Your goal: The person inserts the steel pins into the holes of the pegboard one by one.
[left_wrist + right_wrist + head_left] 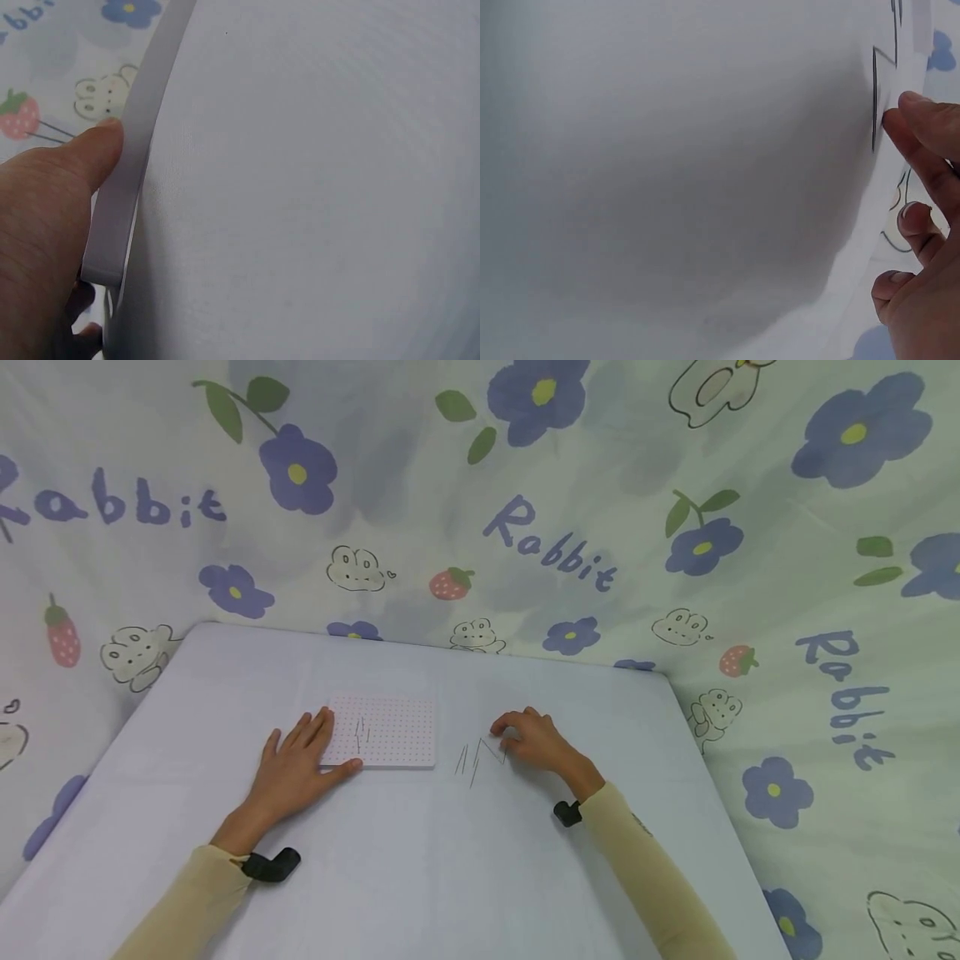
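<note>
A white board (pixel 401 731) with a grid of small dots lies on the table, several thin dark sticks (pixel 358 737) on it; whether they stand in it I cannot tell. My left hand (pixel 296 772) rests at its left side, fingers straight and spread, thumb against the front edge. The left wrist view shows that thumb (pixel 97 154) on the board's side. Loose thin dark sticks (pixel 476 770) lie right of the board. Over their right end is my right hand (pixel 536 739), fingers bent. In the right wrist view, thumb and index finger are beside a stick (pixel 874 105), with nothing visibly held.
The white-covered table (pixel 420 877) ends at the back against a hanging cloth (pixel 405 502) printed with flowers, rabbits and strawberries. The cloth also runs along both sides. Each wrist carries a black camera mount (pixel 272 865).
</note>
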The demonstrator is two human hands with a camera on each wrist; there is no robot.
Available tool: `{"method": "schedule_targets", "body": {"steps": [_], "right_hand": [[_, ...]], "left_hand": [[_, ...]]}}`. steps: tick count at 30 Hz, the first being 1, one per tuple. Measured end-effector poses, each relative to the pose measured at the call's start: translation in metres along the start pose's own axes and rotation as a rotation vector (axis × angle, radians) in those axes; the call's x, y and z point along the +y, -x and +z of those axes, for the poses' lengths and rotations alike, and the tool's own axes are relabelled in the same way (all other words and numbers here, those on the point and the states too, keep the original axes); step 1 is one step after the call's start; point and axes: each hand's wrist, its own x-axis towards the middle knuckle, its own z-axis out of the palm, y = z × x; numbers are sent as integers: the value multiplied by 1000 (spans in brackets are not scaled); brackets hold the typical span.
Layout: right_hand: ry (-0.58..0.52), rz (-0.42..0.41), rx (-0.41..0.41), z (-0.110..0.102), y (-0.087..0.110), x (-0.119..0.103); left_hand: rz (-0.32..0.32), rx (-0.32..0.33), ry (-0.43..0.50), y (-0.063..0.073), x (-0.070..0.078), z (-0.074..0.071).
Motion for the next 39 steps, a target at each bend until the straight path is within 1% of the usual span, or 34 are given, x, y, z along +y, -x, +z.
{"method": "schedule_targets", "body": {"steps": [7, 12, 17, 22, 26, 29, 34, 39], "right_hand": [[10, 42, -31, -2, 10, 13], [-5, 48, -62, -5, 16, 16], [13, 52, -75, -6, 17, 18], [11, 38, -75, -9, 18, 17], [14, 52, -78, -11, 18, 18], [29, 63, -80, -11, 18, 20], [8, 57, -63, -10, 19, 23], [20, 62, -54, -9, 19, 26]], "left_hand": [[2, -4, -6, 1, 0, 2], [2, -2, -3, 2, 1, 0], [-2, 2, -4, 2, -1, 1], [-3, 5, -15, 1, -3, 4], [-3, 8, -22, 1, -4, 4], [-3, 6, -22, 1, -4, 3], [-3, 1, -17, 1, -2, 1], [-6, 0, -22, 1, -1, 1]]}}
